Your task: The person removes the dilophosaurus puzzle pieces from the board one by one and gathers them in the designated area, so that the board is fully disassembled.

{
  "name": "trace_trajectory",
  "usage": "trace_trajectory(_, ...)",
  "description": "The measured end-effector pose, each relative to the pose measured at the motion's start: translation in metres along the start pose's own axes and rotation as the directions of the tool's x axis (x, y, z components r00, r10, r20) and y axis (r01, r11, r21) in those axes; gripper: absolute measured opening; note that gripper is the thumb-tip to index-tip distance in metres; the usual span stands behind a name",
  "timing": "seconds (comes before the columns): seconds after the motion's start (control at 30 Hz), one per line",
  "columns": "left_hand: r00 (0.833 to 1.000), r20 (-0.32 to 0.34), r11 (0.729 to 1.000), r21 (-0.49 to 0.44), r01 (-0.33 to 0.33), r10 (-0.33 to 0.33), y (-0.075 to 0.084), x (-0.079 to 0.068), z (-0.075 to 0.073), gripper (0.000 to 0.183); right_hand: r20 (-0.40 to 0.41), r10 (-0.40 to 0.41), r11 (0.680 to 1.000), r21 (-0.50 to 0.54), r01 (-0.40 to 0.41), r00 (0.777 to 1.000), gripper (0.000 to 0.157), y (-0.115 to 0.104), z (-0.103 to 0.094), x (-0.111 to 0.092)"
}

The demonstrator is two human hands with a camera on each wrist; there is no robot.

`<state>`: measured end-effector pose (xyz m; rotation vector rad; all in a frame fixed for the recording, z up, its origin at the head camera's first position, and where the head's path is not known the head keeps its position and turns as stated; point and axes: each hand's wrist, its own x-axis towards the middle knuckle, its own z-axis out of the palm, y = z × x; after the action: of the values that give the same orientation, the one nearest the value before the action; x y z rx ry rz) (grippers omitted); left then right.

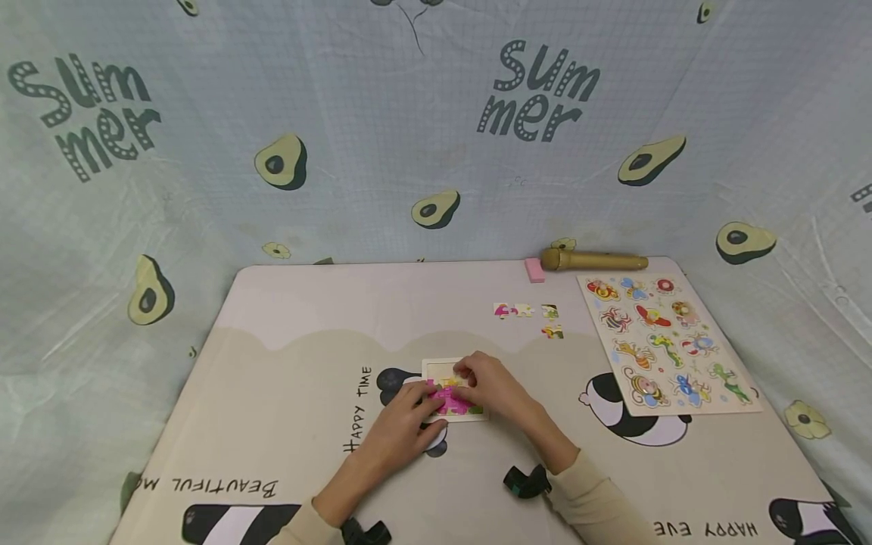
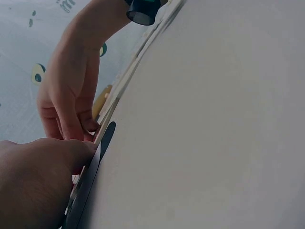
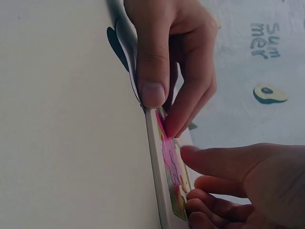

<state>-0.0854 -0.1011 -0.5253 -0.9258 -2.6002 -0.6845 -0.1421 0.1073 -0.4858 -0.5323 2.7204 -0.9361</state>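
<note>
A small jigsaw puzzle tray with a pale rim lies in front of the person, its assembled part mostly pink with some yellow and green. At its left side the left hand holds the tray, thumb against the edge and bent fingers over the pink pieces, as the right wrist view shows. Over the tray's upper right, the right hand has its thumb and bent fingers down at the puzzle surface. Whether a piece is between those fingertips I cannot tell. Both hands partly cover the picture.
Several loose puzzle pieces lie beyond the tray to the right. A large board with cartoon animals lies at the right. Along the back edge are a pink block and a brown stick-like object. A printed curtain hangs behind.
</note>
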Motion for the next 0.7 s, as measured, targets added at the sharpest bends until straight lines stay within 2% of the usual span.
trace_trajectory(0.23, 1.000, 0.007, 1.000, 0.001, 0.003, -0.003, -0.0001, -0.0003, -0.0001, 0.033, 0.080, -0.033, 0.999, -0.034, 0.035, 0.996, 0.043, -0.0006, 0.0005, -0.0008)
trace_trajectory(0.53, 1.000, 0.017, 1.000, 0.003, 0.010, -0.010, 0.0005, 0.0000, -0.0012, 0.033, 0.068, -0.038, 0.999, -0.028, 0.040, 0.997, 0.052, -0.0009, 0.0018, -0.0022)
trace_trajectory(0.7, 1.000, 0.016, 1.000, 0.003, 0.011, -0.011, 0.0009, 0.0006, -0.0014, 0.033, 0.053, -0.053, 0.998, -0.018, 0.054, 0.997, 0.048, -0.0005, 0.0015, -0.0031)
